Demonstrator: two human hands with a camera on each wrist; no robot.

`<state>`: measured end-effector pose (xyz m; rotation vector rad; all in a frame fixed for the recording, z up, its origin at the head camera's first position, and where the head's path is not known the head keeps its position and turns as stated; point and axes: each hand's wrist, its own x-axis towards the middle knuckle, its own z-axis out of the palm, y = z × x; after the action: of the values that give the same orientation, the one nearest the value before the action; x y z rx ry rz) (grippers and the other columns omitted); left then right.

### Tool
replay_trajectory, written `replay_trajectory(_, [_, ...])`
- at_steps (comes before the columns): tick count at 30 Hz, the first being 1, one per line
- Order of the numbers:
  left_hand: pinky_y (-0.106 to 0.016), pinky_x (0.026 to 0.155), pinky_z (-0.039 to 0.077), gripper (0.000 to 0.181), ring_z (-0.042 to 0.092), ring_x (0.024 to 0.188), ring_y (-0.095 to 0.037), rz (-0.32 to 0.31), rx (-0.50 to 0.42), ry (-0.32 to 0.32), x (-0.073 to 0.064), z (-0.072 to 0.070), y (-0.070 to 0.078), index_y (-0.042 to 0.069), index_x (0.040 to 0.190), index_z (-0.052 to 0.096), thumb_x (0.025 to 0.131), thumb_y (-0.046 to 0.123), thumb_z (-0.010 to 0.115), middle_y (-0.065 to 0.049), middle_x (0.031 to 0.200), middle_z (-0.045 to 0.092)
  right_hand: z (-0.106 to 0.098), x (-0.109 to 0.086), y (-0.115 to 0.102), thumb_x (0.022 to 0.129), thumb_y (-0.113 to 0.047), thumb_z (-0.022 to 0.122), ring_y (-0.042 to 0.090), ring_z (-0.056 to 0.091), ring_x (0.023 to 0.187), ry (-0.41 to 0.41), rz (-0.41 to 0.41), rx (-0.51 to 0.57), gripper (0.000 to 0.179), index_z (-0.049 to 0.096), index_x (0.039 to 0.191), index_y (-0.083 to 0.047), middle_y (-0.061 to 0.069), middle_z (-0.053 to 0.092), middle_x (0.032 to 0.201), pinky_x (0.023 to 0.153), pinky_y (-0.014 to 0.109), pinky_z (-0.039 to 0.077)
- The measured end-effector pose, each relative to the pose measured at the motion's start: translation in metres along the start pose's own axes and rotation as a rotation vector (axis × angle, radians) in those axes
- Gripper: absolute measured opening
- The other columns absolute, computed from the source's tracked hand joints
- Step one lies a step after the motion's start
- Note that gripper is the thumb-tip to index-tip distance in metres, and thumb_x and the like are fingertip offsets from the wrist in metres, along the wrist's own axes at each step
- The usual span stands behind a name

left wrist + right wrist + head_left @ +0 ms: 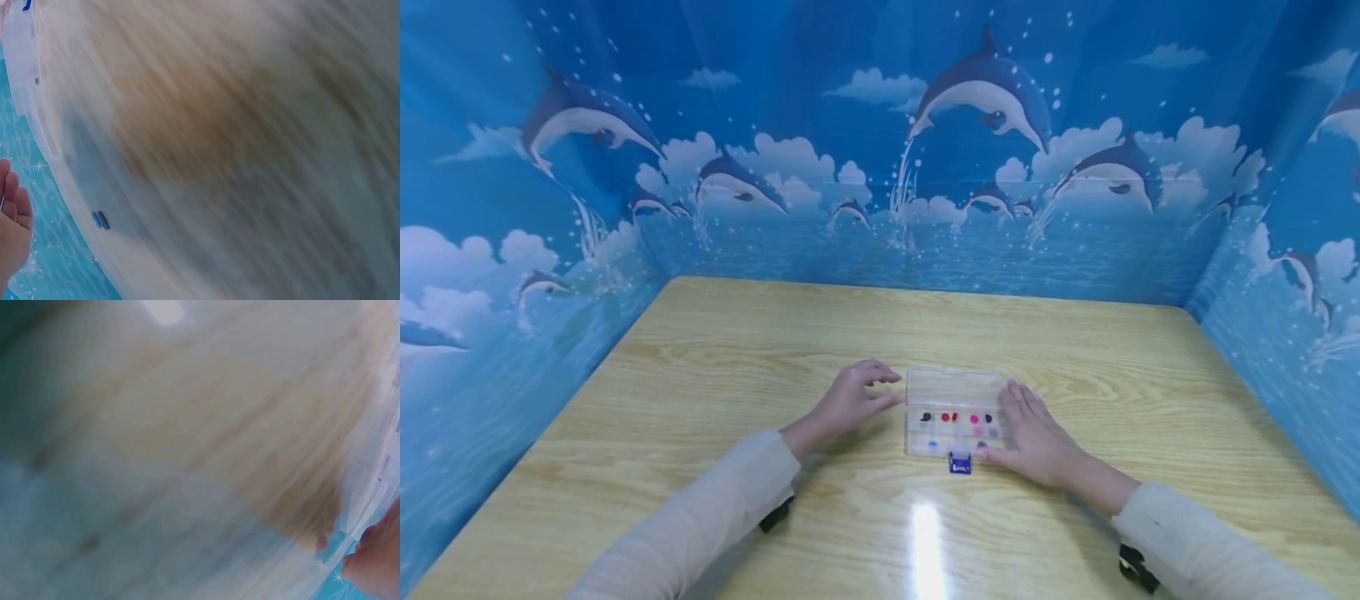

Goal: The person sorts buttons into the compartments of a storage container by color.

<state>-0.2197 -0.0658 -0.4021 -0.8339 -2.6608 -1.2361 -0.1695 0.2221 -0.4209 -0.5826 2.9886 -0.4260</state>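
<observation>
A clear plastic compartment box [912,433] lies on the table with its lid [955,385] tipped back at the far side. Small black, red, pink and blue pieces sit in its compartments, and a blue latch [959,463] juts from the front. Along the box's right side rests my right hand [1037,442], fingers straight and thumb at the front corner. My left hand [853,397] hovers just left of the box, fingers loosely bent and a gap between thumb and fingertips. In the left wrist view, a small dark blue piece [100,220] lies on the table near the left hand [14,219].
The wood-grain table [760,325] has rounded far corners. Blue curtains printed with dolphins [985,92] surround it at the back and both sides. A bright light reflection [927,542] shows on the tabletop in front of the box.
</observation>
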Motion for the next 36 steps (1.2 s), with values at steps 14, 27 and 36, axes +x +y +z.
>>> replay_trajectory(14, [-0.038,0.081,0.053,0.034,0.062,0.094,-0.028,0.027,0.036,0.001,-0.005,-0.015,-0.015,-0.004,0.104,0.066,0.077,0.015,0.074,-0.015,0.101,0.066,0.000,0.000,0.000,0.083,-0.061,0.052,0.046,0.011,0.139,-0.002,0.003,0.003,0.102,0.016,0.140,0.015,0.032,0.012,0.149,0.113,0.054,0.012])
replay_trajectory(27, [-0.040,0.083,0.053,0.032,0.063,0.092,-0.032,0.041,0.016,0.037,-0.012,-0.024,-0.030,-0.007,0.102,0.065,0.076,0.010,0.074,-0.019,0.098,0.066,0.001,0.001,0.002,0.082,-0.063,0.052,0.046,0.011,0.139,-0.001,0.000,-0.002,0.103,0.016,0.141,0.014,0.032,0.011,0.149,0.113,0.054,0.012])
replay_trajectory(36, [-0.038,0.081,0.053,0.029,0.063,0.090,-0.030,0.030,0.062,0.022,-0.016,-0.028,-0.035,-0.006,0.100,0.066,0.077,0.009,0.074,-0.017,0.096,0.066,0.000,0.001,0.001,0.083,-0.061,0.052,0.046,0.011,0.139,0.000,-0.006,-0.004,0.102,0.016,0.140,0.015,0.032,0.012,0.149,0.113,0.054,0.012])
